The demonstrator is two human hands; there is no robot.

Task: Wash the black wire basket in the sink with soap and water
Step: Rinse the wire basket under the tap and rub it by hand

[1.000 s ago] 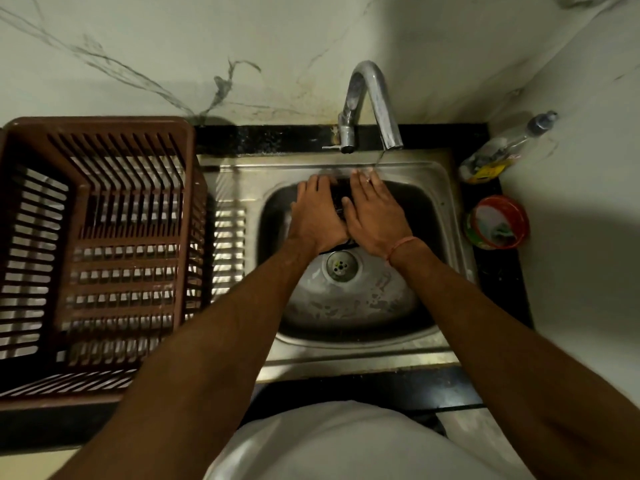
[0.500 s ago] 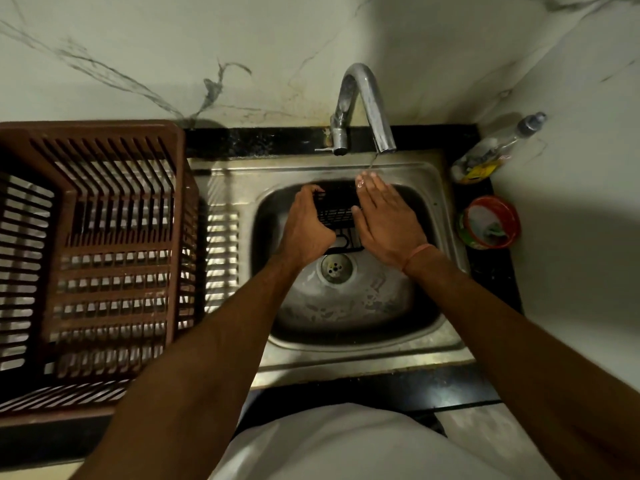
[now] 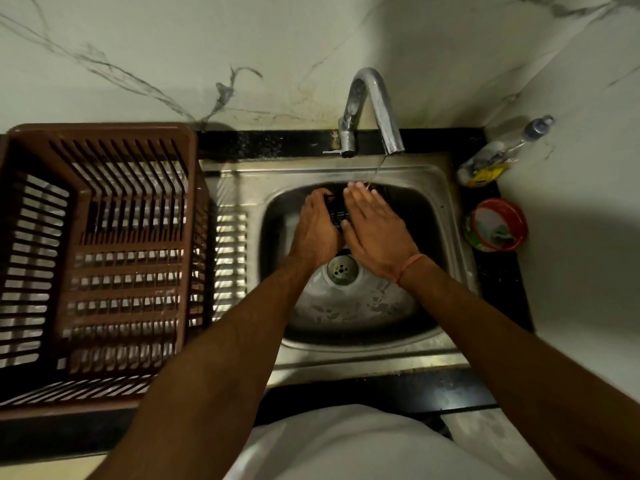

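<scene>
A small black wire basket [image 3: 336, 212] sits low in the steel sink [image 3: 429, 188], mostly hidden by my hands. My left hand [image 3: 317, 226] grips its left side with fingers curled over the rim. My right hand [image 3: 375, 226] lies flat on the basket with straight fingers, fingertips under a thin stream of water from the tap [image 3: 375, 109]. The drain [image 3: 342, 269] shows just below my hands.
A large brown slatted plastic crate [image 3: 100, 258] stands on the counter left of the sink. At the right are a clear soap bottle [image 3: 502, 154] lying in the corner and a red round tub [image 3: 497, 225]. Marble walls close the back and right.
My right hand slid back over the basket toward my left hand, covering more of the mesh. My left hand keeps its grip. Water keeps running.
</scene>
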